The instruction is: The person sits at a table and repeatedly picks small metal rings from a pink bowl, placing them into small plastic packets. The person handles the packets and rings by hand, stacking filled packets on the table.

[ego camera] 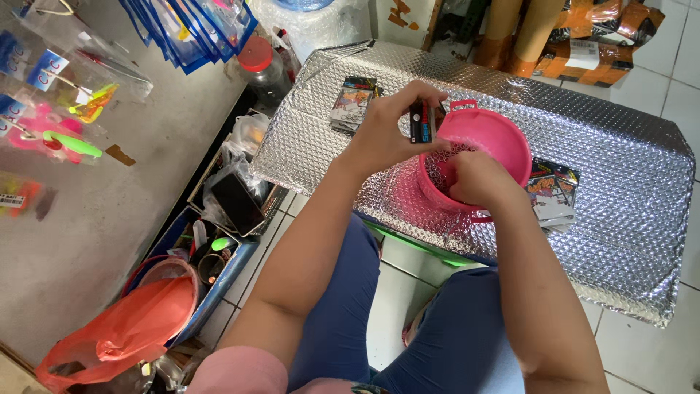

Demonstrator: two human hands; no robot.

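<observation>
A pink plastic basket stands on a table covered with silver bubble foil. My right hand reaches down into the basket, its fingers hidden inside. Just left of the basket's rim, my left hand holds a small dark packet upright between thumb and fingers. A stack of similar small printed packets lies on the foil to the left of the basket. Another stack of packets lies to its right.
An orange plastic bag and a box of clutter sit on the floor at left. A red-lidded jar stands behind them. Bagged goods hang on the left wall. Cardboard tubes lean beyond the table.
</observation>
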